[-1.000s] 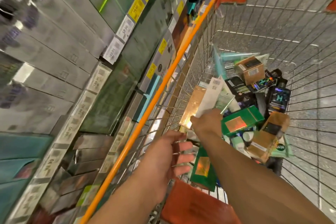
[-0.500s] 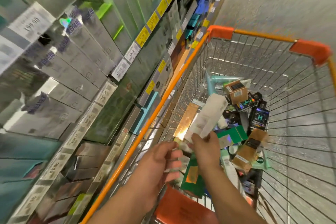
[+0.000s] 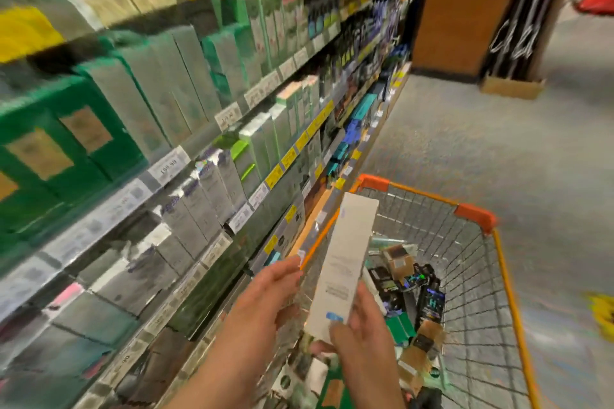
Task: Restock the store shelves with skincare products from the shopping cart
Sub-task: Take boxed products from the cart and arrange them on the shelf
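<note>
Your right hand (image 3: 360, 334) pinches the tall white box (image 3: 345, 262) at its bottom end, centre-low in frame above the cart (image 3: 505, 279), left hand (image 3: 265, 302) loose-fingered beside it; looks light, stiff, crushable, so grip mid-body.

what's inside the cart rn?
In the orange-rimmed cart: a jumbled pile with brown cardboard boxes, a dark bottle and a green box. The white carton in the right hand hides the pile's near-left part.

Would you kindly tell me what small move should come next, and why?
Probably carry the white box left toward the shelves: the right hand grips its lower end above the cart, the left hand is beside it, and it is not yet shelved.
</note>
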`<state>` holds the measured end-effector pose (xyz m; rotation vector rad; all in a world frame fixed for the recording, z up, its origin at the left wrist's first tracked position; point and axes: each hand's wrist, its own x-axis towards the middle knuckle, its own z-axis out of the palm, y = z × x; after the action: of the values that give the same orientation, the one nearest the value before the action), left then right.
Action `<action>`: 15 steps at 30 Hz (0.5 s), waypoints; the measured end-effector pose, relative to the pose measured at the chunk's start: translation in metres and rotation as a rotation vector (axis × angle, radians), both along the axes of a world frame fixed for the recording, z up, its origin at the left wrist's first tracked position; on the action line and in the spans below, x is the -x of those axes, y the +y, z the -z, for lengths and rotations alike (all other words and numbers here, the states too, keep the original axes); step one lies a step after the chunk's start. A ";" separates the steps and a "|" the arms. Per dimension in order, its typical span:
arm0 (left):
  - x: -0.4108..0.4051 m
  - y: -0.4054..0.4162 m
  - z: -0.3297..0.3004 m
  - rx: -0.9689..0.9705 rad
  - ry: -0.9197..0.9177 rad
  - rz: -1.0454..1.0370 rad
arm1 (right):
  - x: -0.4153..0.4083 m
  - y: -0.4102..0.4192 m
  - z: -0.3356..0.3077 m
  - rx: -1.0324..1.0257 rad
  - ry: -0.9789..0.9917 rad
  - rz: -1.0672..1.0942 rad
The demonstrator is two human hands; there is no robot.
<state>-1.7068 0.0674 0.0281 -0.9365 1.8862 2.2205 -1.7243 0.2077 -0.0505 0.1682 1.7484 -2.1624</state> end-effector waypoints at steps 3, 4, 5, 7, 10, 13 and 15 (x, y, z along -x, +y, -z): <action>-0.010 -0.011 -0.037 -0.035 0.111 -0.006 | -0.013 -0.011 -0.044 0.038 0.029 -0.080; -0.015 -0.017 -0.048 -0.025 0.137 0.005 | -0.019 -0.016 -0.057 0.062 0.024 -0.103; -0.019 -0.023 -0.060 -0.004 0.156 0.018 | -0.023 -0.021 -0.069 0.080 0.030 -0.125; -0.029 -0.038 -0.081 0.031 0.200 0.025 | -0.032 -0.032 -0.092 0.100 0.086 -0.181; -0.047 -0.061 -0.113 0.055 0.288 -0.004 | -0.043 -0.050 -0.125 0.103 0.159 -0.274; -0.064 -0.085 -0.138 0.120 0.389 -0.034 | -0.052 -0.071 -0.148 0.082 0.196 -0.369; -0.077 -0.102 -0.154 0.168 0.439 -0.066 | -0.058 -0.086 -0.162 0.045 0.234 -0.433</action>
<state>-1.6296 -0.0346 0.1824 -0.5646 2.2791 2.4994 -1.6664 0.1221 0.1113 -0.4517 1.6618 -1.9548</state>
